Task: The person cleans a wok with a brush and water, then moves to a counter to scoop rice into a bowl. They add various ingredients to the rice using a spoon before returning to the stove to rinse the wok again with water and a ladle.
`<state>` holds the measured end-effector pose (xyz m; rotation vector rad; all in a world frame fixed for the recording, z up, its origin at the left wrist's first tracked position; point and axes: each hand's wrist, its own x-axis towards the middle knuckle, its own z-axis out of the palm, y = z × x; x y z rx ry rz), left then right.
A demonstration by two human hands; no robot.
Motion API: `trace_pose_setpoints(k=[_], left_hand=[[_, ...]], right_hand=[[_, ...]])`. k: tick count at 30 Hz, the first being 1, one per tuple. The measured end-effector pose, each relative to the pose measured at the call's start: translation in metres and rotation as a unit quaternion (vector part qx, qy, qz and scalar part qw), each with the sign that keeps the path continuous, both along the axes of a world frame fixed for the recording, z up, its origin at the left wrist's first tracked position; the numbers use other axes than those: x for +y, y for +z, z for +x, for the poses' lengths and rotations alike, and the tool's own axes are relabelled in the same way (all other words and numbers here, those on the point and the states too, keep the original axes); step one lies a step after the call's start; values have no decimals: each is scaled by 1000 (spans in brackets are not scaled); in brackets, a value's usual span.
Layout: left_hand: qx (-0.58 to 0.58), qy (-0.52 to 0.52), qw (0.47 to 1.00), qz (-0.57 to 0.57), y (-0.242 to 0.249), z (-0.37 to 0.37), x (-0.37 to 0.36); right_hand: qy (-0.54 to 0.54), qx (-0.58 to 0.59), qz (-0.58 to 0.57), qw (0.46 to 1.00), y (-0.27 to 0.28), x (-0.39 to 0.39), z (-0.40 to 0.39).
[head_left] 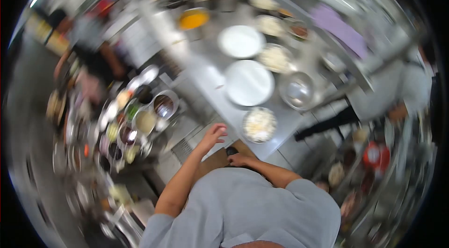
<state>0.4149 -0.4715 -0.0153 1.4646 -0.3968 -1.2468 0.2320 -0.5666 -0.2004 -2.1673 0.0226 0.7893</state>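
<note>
L hand (215, 136) nr tbl (214, 96), R hand (237, 159) nr waist, wht plates (249, 83)

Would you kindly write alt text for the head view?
Blurred kitchen scene: a person's left hand is raised, loosely open, beside a steel table with white plates and a bowl of white food; the right hand is lower. Co-workers stand nearby.
</note>
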Motion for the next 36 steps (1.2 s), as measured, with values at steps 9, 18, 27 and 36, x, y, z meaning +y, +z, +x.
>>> trace_pose_setpoints(k=[9,18,27,36], left_hand=[[46,231,959,155,-107,-221,327],[-44,474,623,621,-266,-681,408],[74,686,680,246,-263,-674,358],[208,889,395,104,-205,-563,398]], right_hand=[[217,85,85,969,-70,-20,35],[468,-56,-118,874,-73,106,94],[269,25,121,955,-25,396,176],[285,-366,83,882,75,641,247]])
